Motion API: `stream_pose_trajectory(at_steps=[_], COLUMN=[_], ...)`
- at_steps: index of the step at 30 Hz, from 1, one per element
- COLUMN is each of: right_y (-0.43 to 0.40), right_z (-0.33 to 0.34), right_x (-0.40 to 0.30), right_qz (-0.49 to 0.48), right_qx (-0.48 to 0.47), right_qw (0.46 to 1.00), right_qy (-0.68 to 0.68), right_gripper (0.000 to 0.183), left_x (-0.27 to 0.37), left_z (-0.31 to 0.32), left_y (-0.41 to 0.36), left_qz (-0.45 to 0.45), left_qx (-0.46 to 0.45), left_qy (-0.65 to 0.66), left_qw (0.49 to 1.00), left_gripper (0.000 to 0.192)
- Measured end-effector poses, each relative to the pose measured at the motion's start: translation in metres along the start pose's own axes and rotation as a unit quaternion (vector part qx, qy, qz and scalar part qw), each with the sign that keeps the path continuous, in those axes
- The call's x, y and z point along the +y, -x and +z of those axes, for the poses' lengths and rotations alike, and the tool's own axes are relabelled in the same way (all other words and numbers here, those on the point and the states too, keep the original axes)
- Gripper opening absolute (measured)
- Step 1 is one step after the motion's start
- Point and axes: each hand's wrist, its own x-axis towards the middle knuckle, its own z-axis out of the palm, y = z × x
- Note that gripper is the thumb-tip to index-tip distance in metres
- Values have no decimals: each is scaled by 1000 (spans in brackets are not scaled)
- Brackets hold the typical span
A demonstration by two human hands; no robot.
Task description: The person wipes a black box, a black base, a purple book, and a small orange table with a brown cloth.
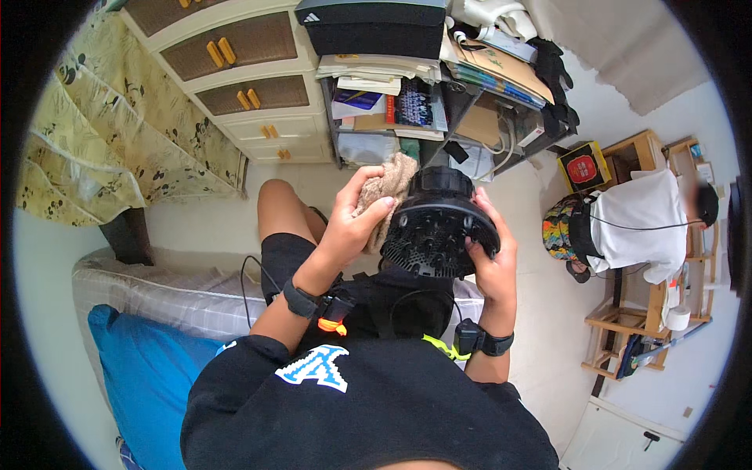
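In front of my lap, my right hand grips the rim of a black hair dryer diffuser. The thumb lies inside its bowl and the fingers are on the outer side. Its pronged, perforated face is tilted towards me, and the round collar points away. A tan, crumpled terry cloth is bunched in my left hand, between thumb and fingers. That cloth lies against the left side of the diffuser, or very close to it; I cannot tell which. Both wrists wear black straps with small devices.
Ahead stand a cream drawer cabinet and a grey shelf of papers with a black shoebox on top. A bed with a blue pillow is at left. Another person is at right by a wooden rack.
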Motion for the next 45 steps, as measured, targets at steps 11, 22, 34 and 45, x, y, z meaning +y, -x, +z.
stream_pose_trajectory(at_steps=[11,22,34,45], right_y=[4,4,8,-1], right_z=[18,15,8,36], right_x=[22,17,38,31], right_qz=[195,131,72,148], right_qx=[125,189,55,249], right_qw=[878,891,994,857], right_qy=[-418,-391,-67,-426], right_gripper=[37,41,57,39], left_x=[-7,-29,-32,-35], left_z=[0,16,-8,14], left_y=[4,9,3,19], left_qz=[177,15,134,-14], left_qx=[28,55,52,63], left_qy=[-147,143,-167,42], left_qw=[973,988,975,997], left_gripper=[36,40,32,29])
